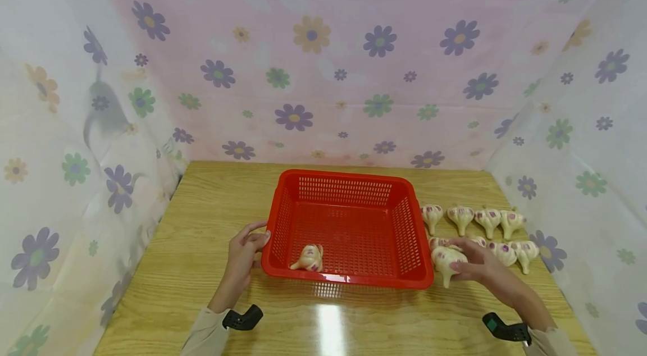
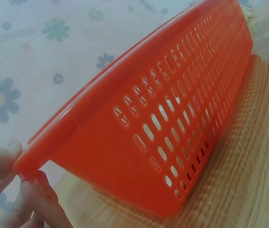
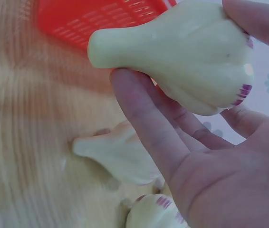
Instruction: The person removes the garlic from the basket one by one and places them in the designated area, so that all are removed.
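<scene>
A red plastic basket point(image 1: 349, 280) with slotted walls stands on the table. My left hand point(image 1: 244, 252) pinches its left rim between thumb and fingers, which the left wrist view shows close up on the basket's rim point(image 2: 53, 137). One garlic bulb point(image 1: 309, 258) lies inside the basket at the front left. Just off the basket's right side, my right hand point(image 1: 480, 266) holds another garlic bulb point(image 1: 447, 261). In the right wrist view this held garlic bulb point(image 3: 187, 57) sits between thumb and fingers, raised above the table, its stem pointing left.
Several more garlic bulbs lie in two rows on the right of the wooden table point(image 1: 212, 199), among them one in the back row point(image 1: 460, 218) and one at the front right end point(image 1: 526, 252). Flowered cloth point(image 1: 328, 81) encloses the table behind and at both sides.
</scene>
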{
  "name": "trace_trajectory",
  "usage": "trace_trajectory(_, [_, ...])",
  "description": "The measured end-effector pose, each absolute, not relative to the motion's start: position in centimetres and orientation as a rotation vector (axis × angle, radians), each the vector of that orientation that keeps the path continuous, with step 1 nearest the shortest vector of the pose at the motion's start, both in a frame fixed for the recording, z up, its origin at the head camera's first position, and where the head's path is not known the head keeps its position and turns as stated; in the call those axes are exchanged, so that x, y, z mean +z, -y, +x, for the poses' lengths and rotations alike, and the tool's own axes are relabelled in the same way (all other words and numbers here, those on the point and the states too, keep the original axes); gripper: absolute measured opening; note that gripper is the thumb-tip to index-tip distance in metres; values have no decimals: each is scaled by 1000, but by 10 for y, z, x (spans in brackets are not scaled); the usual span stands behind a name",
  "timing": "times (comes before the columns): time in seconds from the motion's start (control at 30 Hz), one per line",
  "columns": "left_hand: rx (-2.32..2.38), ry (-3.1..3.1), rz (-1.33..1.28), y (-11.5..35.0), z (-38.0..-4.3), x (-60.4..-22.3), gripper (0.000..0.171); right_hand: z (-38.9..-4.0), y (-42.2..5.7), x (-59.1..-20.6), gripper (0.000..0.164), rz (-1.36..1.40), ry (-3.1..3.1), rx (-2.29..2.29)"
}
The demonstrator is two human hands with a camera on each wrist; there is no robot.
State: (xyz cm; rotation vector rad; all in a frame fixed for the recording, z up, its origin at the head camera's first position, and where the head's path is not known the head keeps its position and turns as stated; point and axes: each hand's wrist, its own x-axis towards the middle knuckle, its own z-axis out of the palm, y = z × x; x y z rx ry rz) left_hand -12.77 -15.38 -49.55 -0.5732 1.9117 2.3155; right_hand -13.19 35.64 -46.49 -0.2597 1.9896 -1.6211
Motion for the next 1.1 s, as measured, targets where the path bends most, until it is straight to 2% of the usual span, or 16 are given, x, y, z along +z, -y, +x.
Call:
trace_trajectory(0.17, [2313,-1918,-566,153,-128,-495,36,-130,-359,-475,48,-197,-1952,-1606])
trace_trajectory(0.77, [2302,-1934,-558,154,-128,-496,37,-131,-350,-494,68,-56,-1991,-1504])
trace_trajectory(1.1, [2308,-1935,-564,154,-127,-494,34,-133,-348,-501,70,19,-2025,-1473])
